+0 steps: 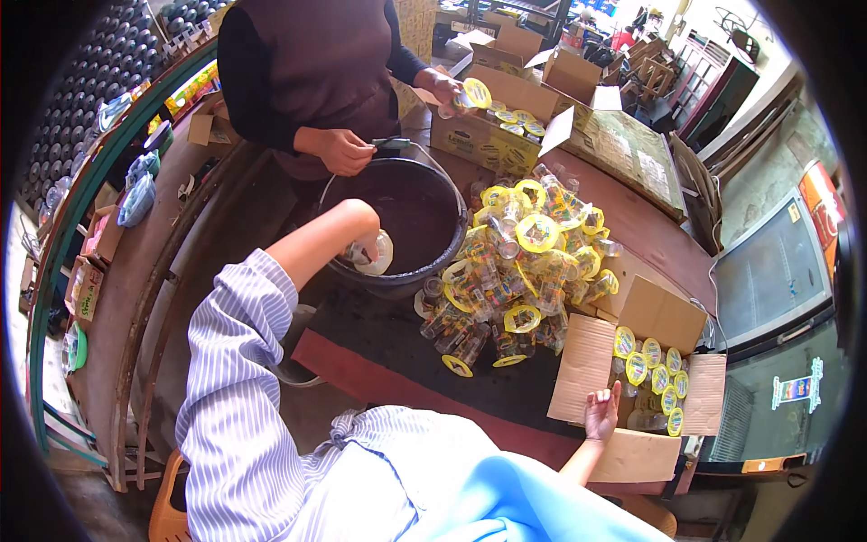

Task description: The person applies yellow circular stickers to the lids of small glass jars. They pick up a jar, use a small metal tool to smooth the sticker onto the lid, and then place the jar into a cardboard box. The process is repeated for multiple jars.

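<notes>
Pale round item held just inside black bucket, clamped by fingers of left hand. Right hand placed at open carton, fingers slightly apart. Yellow-lidded cups heaped between. Bucket handle gripped by co-worker's hand.

orange chair at lower left, framed glass panel at right

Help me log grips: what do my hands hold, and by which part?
Left hand: a whitish item, probably a cup; gripped part unclear. Right hand: nothing visible.
</notes>
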`<state>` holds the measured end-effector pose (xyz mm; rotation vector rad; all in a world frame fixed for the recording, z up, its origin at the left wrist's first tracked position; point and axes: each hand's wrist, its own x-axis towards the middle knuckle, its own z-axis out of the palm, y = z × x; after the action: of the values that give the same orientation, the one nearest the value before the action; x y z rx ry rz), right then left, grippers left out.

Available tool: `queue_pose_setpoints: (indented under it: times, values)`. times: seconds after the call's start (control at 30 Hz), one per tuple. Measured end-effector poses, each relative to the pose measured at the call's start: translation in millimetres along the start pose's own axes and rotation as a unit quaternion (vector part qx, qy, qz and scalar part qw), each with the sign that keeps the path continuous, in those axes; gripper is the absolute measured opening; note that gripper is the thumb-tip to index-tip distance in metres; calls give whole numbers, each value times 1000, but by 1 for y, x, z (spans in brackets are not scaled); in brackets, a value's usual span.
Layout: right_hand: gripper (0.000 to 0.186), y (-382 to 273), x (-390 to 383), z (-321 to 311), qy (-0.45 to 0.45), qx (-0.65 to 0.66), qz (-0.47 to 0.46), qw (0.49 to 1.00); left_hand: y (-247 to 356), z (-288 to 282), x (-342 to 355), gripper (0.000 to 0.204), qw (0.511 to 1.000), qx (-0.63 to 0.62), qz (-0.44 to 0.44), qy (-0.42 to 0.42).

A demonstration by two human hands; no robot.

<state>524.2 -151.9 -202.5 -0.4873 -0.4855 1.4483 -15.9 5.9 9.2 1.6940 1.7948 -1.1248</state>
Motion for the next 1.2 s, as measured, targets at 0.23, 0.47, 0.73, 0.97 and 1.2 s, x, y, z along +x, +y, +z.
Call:
queue_pose_setpoints:
  times: [0.23, 0.47, 0.73, 0.97, 1.2]
  values:
    - [36, -2, 1, 4, -20, 6, 3, 1000, -3, -21, -15, 56, 994, 62, -37, 77]
    - [37, -2, 0, 7, -7, -1, 5, 1000, 13, 9, -18, 52, 980, 140, 49, 130]
    - [37, -4, 0, 7, -16, 0, 5, 1000, 9, -9, -30, 60, 993, 105, 11, 44]
    - [37, -7, 0, 6, -8, -5, 4, 1000, 4, -9, -13, 19, 890, 213, 28, 403]
    - [37, -7, 1, 7, -19, 2, 6, 1000, 19, -15, -38, 18, 778, 299, 135, 535]
